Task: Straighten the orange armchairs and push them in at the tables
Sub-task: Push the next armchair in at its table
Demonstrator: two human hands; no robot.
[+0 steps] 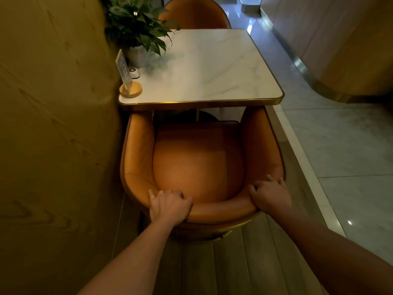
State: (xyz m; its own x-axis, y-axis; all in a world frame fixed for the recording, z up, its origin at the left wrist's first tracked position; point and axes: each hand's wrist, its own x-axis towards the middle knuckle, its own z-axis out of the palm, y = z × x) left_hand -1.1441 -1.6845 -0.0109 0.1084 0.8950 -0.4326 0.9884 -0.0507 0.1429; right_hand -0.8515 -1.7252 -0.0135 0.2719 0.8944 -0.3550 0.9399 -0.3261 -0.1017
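A: At the near side of the marble table [212, 67], what've you got?

B: I see the near orange armchair [197, 165], back twd me, open front facing the table. Arm tips sit right at the table's gold edge, just under it; seat mostly clear of the top.

A: Hands?

B: Both on the chair's curved back rim. Left hand [170, 206] is wrapped over the rim left of centre, fingers curled down inside, thumb side out. Right hand [269, 194] grips the rim at the rear right corner, fingers [274, 179] folded over the top. Both closed on the backrest, not spread.

A: Other chair?

B: Far orange armchair [195, 14] is at the opp. side, its back showing above the tabletop edge.

A: Anything on top?

B: Potted plant [136, 28], a clear sign stand [125, 77] on a gold disc, and a small white puck [134, 72], all by the wood wall [53, 124] on the left. Pale tile floor [340, 145] to the right.
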